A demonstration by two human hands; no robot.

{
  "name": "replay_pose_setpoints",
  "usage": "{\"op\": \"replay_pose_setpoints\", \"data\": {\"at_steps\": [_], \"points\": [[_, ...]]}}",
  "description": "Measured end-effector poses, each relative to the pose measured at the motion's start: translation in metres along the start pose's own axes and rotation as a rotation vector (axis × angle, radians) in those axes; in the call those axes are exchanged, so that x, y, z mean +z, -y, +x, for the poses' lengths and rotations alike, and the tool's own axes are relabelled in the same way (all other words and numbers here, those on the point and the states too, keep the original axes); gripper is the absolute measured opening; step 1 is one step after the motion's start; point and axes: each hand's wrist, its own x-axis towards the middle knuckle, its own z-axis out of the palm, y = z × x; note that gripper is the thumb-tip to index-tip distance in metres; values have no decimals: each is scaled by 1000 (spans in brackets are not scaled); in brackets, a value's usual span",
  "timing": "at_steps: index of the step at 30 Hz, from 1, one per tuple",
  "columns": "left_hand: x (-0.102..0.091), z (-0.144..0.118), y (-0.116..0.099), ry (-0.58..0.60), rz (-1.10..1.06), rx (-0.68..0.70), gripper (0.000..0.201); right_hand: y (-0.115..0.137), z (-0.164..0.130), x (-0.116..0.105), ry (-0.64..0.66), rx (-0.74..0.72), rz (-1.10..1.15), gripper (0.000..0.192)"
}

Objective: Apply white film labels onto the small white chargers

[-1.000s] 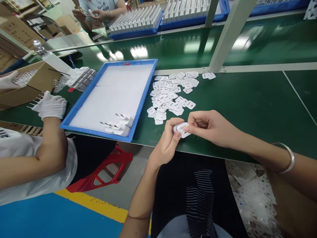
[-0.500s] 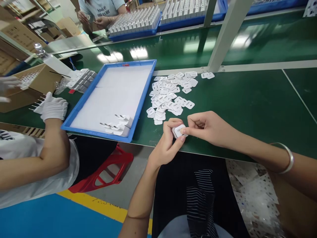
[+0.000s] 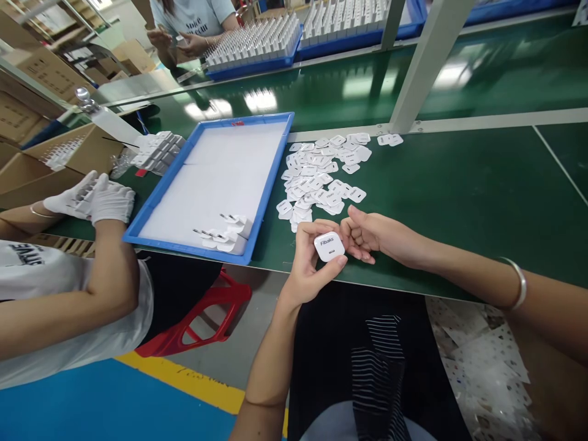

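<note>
My left hand (image 3: 309, 269) grips a white plug-in charger (image 3: 329, 247) between thumb and fingers. Its printed face, with a brand name and a small port slot, is turned up toward me. Right beside it is my right hand (image 3: 374, 236), thumb raised and fingers loosely bent, with nothing visible in it; its fingertips come close to the charger, and whether they touch it I cannot tell. Beyond my hands lies a loose pile of white face plates (image 3: 316, 177). Left of the pile, several chargers with pins (image 3: 229, 236) lie in the near right corner of a blue-rimmed tray (image 3: 271, 177).
At the left, a co-worker's white-gloved hands (image 3: 110, 199) hold white parts near a cardboard box (image 3: 27, 177). Stacked white parts (image 3: 160, 150) stand behind the tray. A metal post (image 3: 420, 67) rises from the bench. Across it, another person sits by filled trays (image 3: 252, 46).
My right thumb has come off the charger's face and the right hand has turned palm-up beside it. The charger's face is now tilted toward me. The co-worker's gloved hands have come together.
</note>
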Motion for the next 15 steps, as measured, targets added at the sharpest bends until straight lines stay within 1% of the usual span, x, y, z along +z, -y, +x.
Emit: {"op": "replay_pose_setpoints", "data": {"at_steps": [4,7,10,12,15], "points": [[-1,0,0,-17,-57,0,35,-4,3,-2,17,-10,-12,66],[-2,0,-2,-12,-81,-1,35,-4,4,-3,3,3,-7,65],[-2,0,-4,-17,4,-36,21,-5,5,-4,-21,24,3,63],[-2,0,-4,-45,68,-54,16,-7,5,-5,-24,28,9,62],[-2,0,-4,-73,76,-39,25,-9,5,-5,-17,21,15,61]]}}
